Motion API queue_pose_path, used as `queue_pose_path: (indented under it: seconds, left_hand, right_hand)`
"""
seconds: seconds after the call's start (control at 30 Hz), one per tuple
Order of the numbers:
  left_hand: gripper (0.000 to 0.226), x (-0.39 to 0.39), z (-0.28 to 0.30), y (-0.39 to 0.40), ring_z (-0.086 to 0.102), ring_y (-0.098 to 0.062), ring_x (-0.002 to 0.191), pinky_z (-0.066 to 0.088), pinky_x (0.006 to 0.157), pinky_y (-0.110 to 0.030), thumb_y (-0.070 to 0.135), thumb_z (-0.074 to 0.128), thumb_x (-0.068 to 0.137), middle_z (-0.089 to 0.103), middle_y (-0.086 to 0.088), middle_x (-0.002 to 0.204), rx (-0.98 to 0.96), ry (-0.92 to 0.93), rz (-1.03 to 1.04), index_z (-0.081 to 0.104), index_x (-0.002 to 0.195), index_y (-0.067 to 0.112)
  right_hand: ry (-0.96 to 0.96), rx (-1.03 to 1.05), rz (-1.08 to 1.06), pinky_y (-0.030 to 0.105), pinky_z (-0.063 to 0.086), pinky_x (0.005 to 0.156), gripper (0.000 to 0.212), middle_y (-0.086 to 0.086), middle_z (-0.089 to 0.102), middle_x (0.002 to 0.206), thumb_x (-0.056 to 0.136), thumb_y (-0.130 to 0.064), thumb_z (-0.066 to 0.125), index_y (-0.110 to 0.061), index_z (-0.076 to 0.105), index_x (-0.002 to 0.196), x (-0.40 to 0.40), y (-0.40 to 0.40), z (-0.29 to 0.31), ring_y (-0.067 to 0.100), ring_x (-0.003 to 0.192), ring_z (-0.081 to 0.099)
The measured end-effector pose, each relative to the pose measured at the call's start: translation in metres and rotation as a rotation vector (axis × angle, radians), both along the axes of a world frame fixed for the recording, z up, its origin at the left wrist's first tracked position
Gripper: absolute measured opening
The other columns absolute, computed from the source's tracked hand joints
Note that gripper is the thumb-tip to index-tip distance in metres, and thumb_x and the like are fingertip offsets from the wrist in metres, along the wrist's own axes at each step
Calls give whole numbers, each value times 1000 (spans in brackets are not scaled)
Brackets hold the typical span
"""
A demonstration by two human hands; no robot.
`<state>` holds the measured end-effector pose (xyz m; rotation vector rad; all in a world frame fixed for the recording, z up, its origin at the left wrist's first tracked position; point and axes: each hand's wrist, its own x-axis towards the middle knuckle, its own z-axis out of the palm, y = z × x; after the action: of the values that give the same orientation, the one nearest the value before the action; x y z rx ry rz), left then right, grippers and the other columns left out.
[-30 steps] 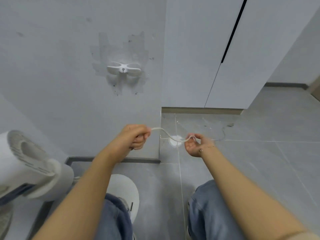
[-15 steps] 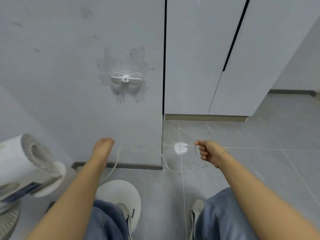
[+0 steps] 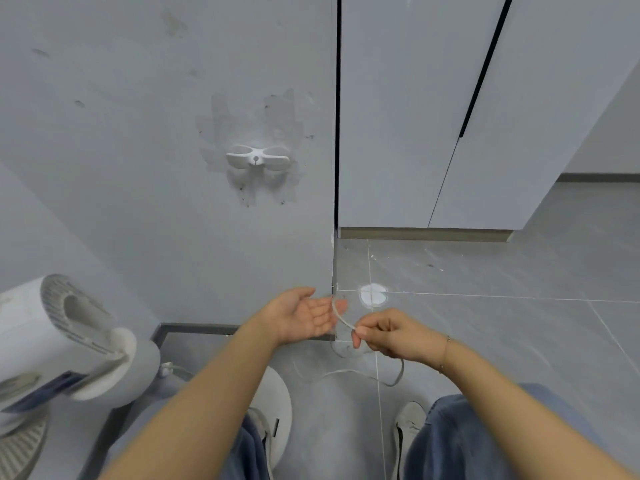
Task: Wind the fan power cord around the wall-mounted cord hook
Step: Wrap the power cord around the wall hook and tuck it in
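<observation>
A white two-winged cord hook (image 3: 257, 160) is fixed to the grey wall above my hands, bare of cord. The thin white fan power cord (image 3: 341, 317) runs from my right hand (image 3: 391, 336), which pinches it between thumb and fingers, across the fingertips of my left hand (image 3: 304, 315). My left hand lies palm up with straight fingers under the cord. More cord loops on the floor below my right wrist and trails left toward the white fan (image 3: 59, 337) at the lower left. Both hands are well below the hook.
The fan's round white base (image 3: 277, 407) sits on the grey tile floor between my legs. A wall corner edge (image 3: 335, 265) drops just behind my left fingertips. White cabinet doors (image 3: 433, 109) stand to the right. A white spot (image 3: 373, 294) marks the floor.
My left hand let go of the cord, swung down, then came back up open-palmed under it. My right hand moved in toward the left, still pinching the cord. The view tilted slightly.
</observation>
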<state>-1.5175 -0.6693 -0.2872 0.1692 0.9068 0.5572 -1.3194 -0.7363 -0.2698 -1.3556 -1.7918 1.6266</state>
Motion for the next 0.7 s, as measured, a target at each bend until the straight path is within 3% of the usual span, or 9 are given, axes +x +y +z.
queue_pose_path:
  seconds: [0.1, 0.2, 0.27, 0.33, 0.5, 0.6, 0.7]
  left_hand:
    - [30, -11, 6, 17, 66, -28, 66, 58, 55, -37, 16, 37, 99, 68, -23, 68, -67, -118, 360, 56, 95, -7]
    - [32, -27, 9, 30, 50, -11, 56, 49, 50, -23, 13, 32, 101, 56, -7, 42, -57, -24, 589, 54, 81, 3]
    - [39, -32, 9, 33, 41, -7, 43, 38, 50, -21, 18, 23, 103, 48, 1, 41, -29, 3, 655, 53, 82, 6]
    - [41, -37, 8, 32, 33, -5, 26, 31, 41, -17, 16, 15, 103, 38, 3, 38, 9, -60, 763, 50, 84, 6]
    - [37, -65, 7, 28, 25, -5, 21, 22, 28, -13, 12, 10, 100, 28, 4, 29, 103, -205, 1110, 44, 86, 11]
    - [39, -74, 11, 26, 23, -5, 21, 17, 26, -14, 15, 17, 101, 31, 6, 32, 160, -102, 924, 46, 76, 13]
    - [35, -72, 21, 22, 24, -5, 23, 15, 25, -17, 20, 25, 101, 32, 7, 36, 298, -42, 596, 47, 73, 14]
  right_hand:
    - [-43, -72, 85, 15, 24, 44, 27, -9, 34, 49, 99, -19, 46, -15, 63, 79, 0, -4, -2, 5, 42, 26]
    - [-244, -149, 145, 19, 31, 46, 28, -5, 38, 54, 97, -16, 45, -17, 61, 75, 4, -6, -9, 8, 41, 32]
    - [-389, -185, 116, 21, 35, 46, 30, -1, 41, 58, 93, -9, 41, -19, 60, 72, 5, -5, -15, 10, 40, 34]
    - [-456, -284, 91, 20, 31, 42, 32, 1, 39, 58, 89, -3, 35, -17, 60, 73, 5, -2, -18, 10, 39, 30]
    - [-583, -477, 108, 19, 23, 40, 25, 2, 32, 56, 90, 0, 40, -9, 56, 72, 1, 8, -17, 10, 37, 23]
    - [-733, -435, 25, 24, 32, 42, 22, 8, 40, 56, 88, 3, 41, -3, 54, 71, -8, 15, -28, 17, 42, 32]
    - [-692, -322, -154, 30, 49, 56, 19, 13, 61, 70, 92, -8, 43, 1, 58, 85, -18, 25, -35, 21, 54, 54]
